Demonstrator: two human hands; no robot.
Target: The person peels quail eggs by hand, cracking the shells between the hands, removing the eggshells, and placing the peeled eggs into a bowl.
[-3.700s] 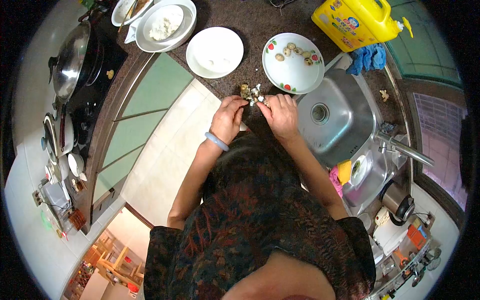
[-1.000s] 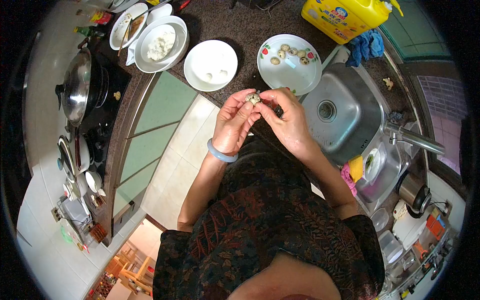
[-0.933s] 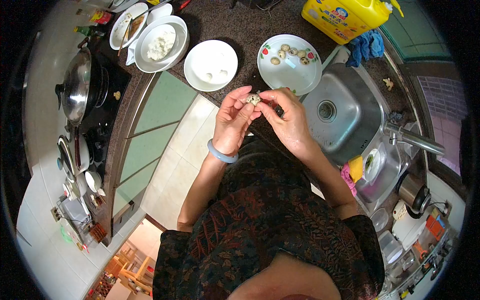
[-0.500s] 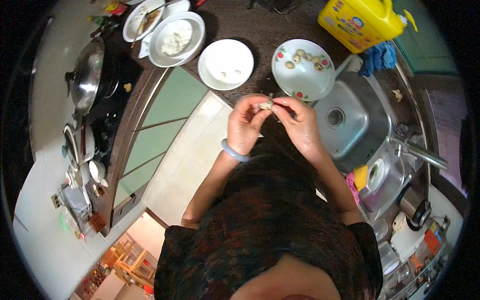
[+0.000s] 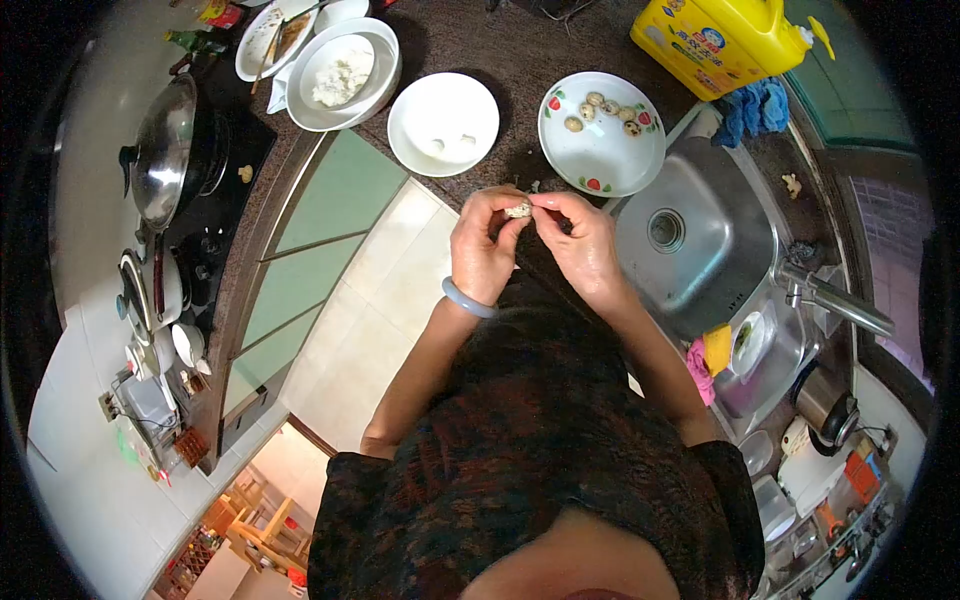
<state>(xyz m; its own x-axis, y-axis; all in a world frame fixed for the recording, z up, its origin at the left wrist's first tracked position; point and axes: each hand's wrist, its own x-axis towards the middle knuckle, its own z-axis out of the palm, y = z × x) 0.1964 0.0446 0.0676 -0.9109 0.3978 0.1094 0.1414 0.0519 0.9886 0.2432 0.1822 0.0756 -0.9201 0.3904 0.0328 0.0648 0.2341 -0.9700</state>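
A small speckled quail egg (image 5: 518, 211) is pinched between the thumb and fingers of my left hand (image 5: 479, 250), which wears a pale bangle (image 5: 468, 300) at the wrist. My right hand (image 5: 585, 252) has its thumb and forefinger pressed together at the egg's right edge. Just beyond the hands, a white bowl with a strawberry pattern (image 5: 600, 175) holds several speckled quail eggs (image 5: 596, 99). To its left, a plain white bowl (image 5: 440, 100) contains two small white pieces that look like peeled eggs (image 5: 467, 141). Shell bits (image 5: 535, 186) lie on the dark counter near my fingertips.
A steel sink (image 5: 690, 270) with a tap (image 5: 835, 300) is at the right. A yellow detergent jug (image 5: 700, 45) and blue cloth (image 5: 752, 110) stand behind it. Nested bowls with white food (image 5: 345, 75) are at the back left, beside a wok (image 5: 165, 150) on the stove.
The view has shifted slightly. My right fingertips have moved a little on the egg, while both hands stay together at the same place before the bowls.
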